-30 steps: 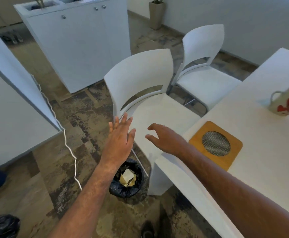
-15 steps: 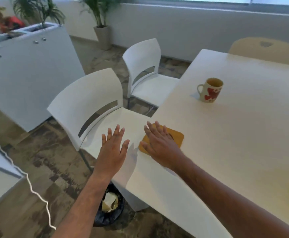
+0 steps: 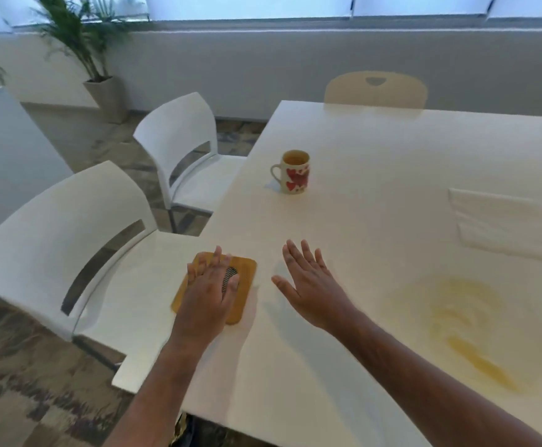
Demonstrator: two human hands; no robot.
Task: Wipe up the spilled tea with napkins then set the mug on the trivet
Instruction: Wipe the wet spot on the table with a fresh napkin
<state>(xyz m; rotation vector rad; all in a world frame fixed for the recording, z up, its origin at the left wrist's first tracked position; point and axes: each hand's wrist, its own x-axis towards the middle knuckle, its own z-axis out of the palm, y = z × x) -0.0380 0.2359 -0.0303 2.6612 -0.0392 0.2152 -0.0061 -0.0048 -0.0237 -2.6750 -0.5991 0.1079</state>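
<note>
A white mug (image 3: 294, 172) with red hearts stands upright on the white table (image 3: 376, 150), tea inside, handle to the left. A wooden trivet (image 3: 245, 285) with a mesh centre lies near the table's left edge. My left hand (image 3: 208, 295) hovers over it, flat, fingers apart, holding nothing. My right hand (image 3: 311, 285) is open above the table just right of the trivet. A yellowish tea spill (image 3: 463, 324) spreads over the table at the right. White napkins (image 3: 508, 224) lie beyond the spill, near the right edge of the view.
Two white chairs (image 3: 69, 240) (image 3: 179, 143) stand along the table's left side, and a beige chair (image 3: 376, 90) at its far end. A potted plant (image 3: 102, 82) stands by the wall at the back left.
The view swung right from the floor bin to the table, bringing the spill and napkins into sight. Both hands shifted right: the left now covers the trivet, the right has left it.
</note>
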